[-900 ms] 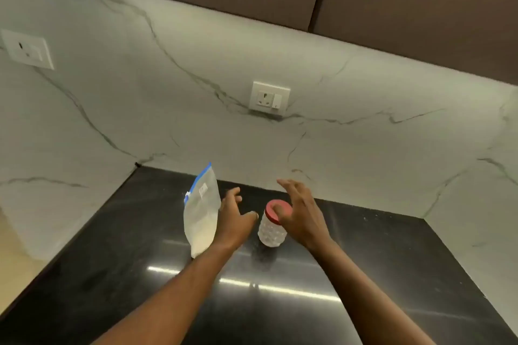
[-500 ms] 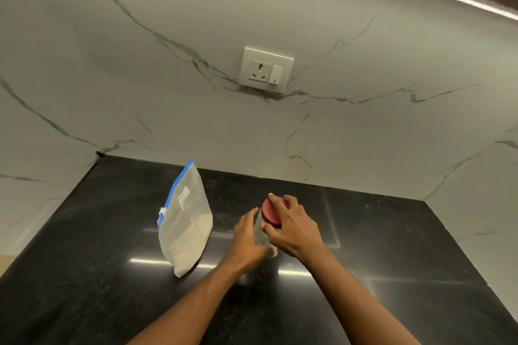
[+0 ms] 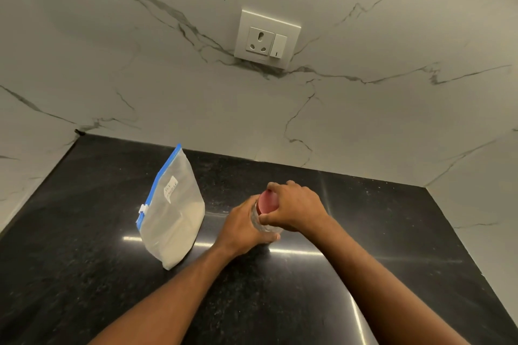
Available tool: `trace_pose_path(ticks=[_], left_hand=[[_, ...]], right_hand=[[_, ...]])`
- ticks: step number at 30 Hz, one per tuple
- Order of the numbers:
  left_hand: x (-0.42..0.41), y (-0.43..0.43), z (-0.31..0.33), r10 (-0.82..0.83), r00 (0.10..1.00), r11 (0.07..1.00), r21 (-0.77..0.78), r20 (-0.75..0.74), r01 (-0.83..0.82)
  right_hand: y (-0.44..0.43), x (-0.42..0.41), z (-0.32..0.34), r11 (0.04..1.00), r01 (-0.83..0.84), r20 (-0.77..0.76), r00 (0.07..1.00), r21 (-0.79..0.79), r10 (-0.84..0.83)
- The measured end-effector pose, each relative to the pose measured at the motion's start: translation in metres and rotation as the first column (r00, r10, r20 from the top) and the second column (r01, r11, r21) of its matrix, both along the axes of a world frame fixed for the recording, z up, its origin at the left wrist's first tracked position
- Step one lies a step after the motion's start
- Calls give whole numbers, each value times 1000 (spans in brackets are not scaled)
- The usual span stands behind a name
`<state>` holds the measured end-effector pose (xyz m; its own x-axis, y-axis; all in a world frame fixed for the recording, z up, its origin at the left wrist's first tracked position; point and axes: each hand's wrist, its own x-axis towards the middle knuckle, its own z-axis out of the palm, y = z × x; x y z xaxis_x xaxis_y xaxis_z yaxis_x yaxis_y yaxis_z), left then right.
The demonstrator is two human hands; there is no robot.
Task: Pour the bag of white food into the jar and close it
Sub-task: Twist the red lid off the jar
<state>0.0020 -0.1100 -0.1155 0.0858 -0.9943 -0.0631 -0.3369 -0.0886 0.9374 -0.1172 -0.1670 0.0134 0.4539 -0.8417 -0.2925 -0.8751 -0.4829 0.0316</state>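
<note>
Left hand (image 3: 243, 228) grips jar (image 3: 262, 225) | right hand (image 3: 297, 209) on lid (image 3: 266, 202) | bag (image 3: 173, 213) apparently untouched, left

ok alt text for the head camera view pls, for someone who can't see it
A person's left hand grips a clear jar on a black countertop while the right hand clasps its red lid. To the left a zip bag of white food stands upright, sealed, before a marble wall with a socket.

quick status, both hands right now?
Left hand: closed around the clear jar, bracing its body.
Right hand: closed on the red lid, which is on the jar.
</note>
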Motion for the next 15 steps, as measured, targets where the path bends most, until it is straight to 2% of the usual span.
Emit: trace_pose_path(ticks=[4, 7, 9, 11, 13, 15], left_hand=[[-2, 3, 1, 9, 1000, 1000, 16, 14, -9], [-1, 4, 3, -7, 1000, 999, 33, 16, 7], [0, 3, 3, -18, 999, 999, 41, 27, 17], [0, 0, 2, -30, 998, 999, 36, 49, 28], [0, -2, -1, -31, 998, 999, 39, 48, 30], [-1, -3, -5, -12, 999, 999, 39, 42, 11]], right_hand=[[-4, -3, 10, 994, -83, 6, 997, 72, 82], [-8, -6, 20, 962, -229, -47, 970, 149, 238], [-9, -9, 27, 914, -327, 17, 943, 242, 333], [-8, -11, 30, 883, -348, 141, 937, 316, 319], [-5, -10, 25, 936, -284, 158, 954, 209, 254], [-4, -9, 17, 984, -176, -39, 984, -7, 175]])
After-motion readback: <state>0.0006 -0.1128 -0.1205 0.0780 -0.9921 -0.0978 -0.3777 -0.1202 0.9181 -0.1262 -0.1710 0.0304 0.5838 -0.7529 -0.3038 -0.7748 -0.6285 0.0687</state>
